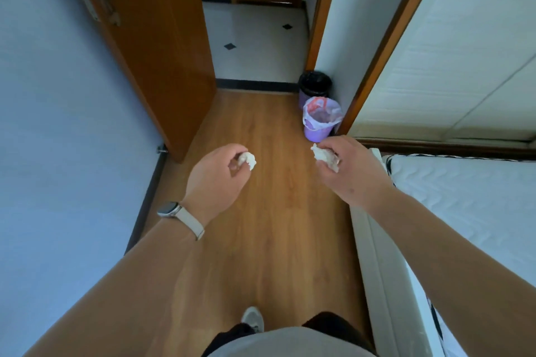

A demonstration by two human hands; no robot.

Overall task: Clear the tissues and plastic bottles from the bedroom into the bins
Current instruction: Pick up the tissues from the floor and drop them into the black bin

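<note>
Both hands are closed on paper. The left hand [216, 180] pinches a small crumpled white tissue [248, 160] at its fingertips in the middle of the frame. The right hand [348, 171] grips a second crumpled white tissue [324, 155] just right of centre. Both wads are held in the air above the floor, well short of the bins.

A purple plastic bin lined with a white-and-pink bag [319, 122] stands right of centre, above the right hand. A purple plastic bin lined with a black bag [314, 87] stands just behind it, by the doorway.

The likely slips are these:
- Tissue is light, so a toss from this far would probably drift or drop short onto the boards.
- The left tissue is held only at the fingertips and could slip out on the walk.
- The loose bag crowds the nearer bin's mouth and might turn a wad aside.
- With two bins touching or nearly so, a wad could land in the wrong one.

No bottle is in view.

Underfoot is a warm brown wood-plank floor [261, 226]. A pale blue wall [58, 124] fills the left, and an open brown wooden door [162, 52] stands at upper left. A white quilted bed [464, 211] runs along the right edge. White hallway tiles [255, 46] lie beyond the threshold at top centre.
</note>
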